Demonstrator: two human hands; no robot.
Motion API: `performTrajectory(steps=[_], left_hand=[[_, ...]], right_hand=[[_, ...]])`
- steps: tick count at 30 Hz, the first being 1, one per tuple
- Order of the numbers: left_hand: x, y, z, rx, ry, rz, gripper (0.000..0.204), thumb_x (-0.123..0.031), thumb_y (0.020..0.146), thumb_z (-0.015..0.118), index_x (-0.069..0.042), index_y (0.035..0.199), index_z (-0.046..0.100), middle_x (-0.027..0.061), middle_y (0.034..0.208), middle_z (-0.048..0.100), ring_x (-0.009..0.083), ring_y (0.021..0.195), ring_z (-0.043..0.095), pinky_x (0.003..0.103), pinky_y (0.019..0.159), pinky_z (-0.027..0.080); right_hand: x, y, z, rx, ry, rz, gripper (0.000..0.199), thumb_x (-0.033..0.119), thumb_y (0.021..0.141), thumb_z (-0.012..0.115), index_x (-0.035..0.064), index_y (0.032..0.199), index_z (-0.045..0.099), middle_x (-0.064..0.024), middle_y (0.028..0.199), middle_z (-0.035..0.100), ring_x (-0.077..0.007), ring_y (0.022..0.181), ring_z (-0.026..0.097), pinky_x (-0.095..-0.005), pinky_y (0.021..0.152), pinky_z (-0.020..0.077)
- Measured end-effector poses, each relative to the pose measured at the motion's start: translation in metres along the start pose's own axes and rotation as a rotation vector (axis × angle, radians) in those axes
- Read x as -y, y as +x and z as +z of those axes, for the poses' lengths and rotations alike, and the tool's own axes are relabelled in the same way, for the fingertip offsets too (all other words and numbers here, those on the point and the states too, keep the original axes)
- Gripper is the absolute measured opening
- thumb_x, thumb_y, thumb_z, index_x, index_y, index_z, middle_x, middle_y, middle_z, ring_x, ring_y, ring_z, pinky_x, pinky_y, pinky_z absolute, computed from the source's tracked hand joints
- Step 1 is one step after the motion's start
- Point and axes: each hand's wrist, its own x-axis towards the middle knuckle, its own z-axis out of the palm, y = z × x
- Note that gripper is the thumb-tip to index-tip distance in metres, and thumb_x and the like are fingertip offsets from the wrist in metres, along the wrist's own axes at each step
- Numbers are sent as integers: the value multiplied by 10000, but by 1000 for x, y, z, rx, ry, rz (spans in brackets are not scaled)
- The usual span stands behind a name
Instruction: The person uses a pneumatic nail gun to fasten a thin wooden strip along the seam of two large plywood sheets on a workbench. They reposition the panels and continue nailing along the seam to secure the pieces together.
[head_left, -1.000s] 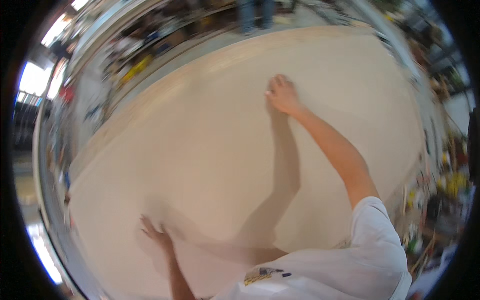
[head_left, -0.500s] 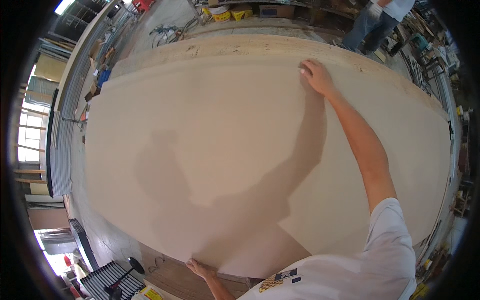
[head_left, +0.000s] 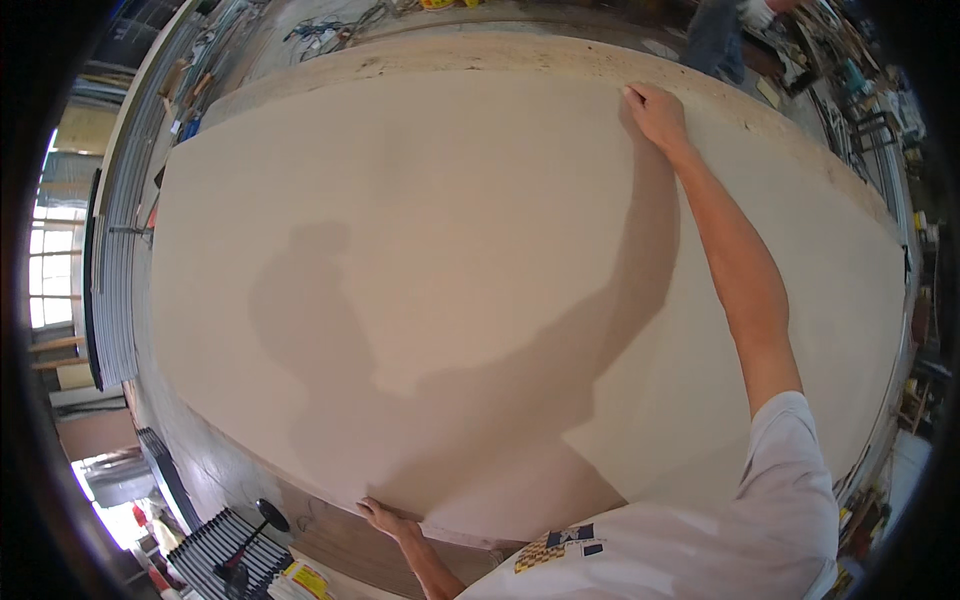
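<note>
Right hand (head_left: 655,112) and left hand (head_left: 385,518) grip opposite panel (head_left: 480,280) edges.

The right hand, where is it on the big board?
In the head view, the right hand rests at the far edge of the large pale board, upper right.

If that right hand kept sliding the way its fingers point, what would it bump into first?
Probably nothing on the pale sheet: the right hand already sits at its far edge. Beyond lies the rougher board underneath, though depth is unclear.
</note>
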Motion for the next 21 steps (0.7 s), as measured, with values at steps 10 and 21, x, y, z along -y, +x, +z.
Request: performTrajectory(steps=[10, 21], left_hand=[[0, -5, -1, -46, -84, -69, 565, -378, 1098, 419, -68, 1562, 329, 159, 1536, 437, 337, 1298, 516, 533, 1092, 426], [25, -49, 66, 95, 209, -41, 490, -276, 1080, 474, -87, 1528, 420, 161, 1494, 481, 320, 1310, 485, 457, 1087, 423]], right_hand=[[3, -15, 0, 5, 99, 93, 226, 223, 932, 623, 61, 982, 774, -189, 934, 741, -376, 889, 709, -454, 803, 544], [14, -22, -6, -76, 144, 44, 256, 288, 920, 659, 73, 847, 776, -195, 864, 726, -387, 864, 685, -503, 838, 517]])
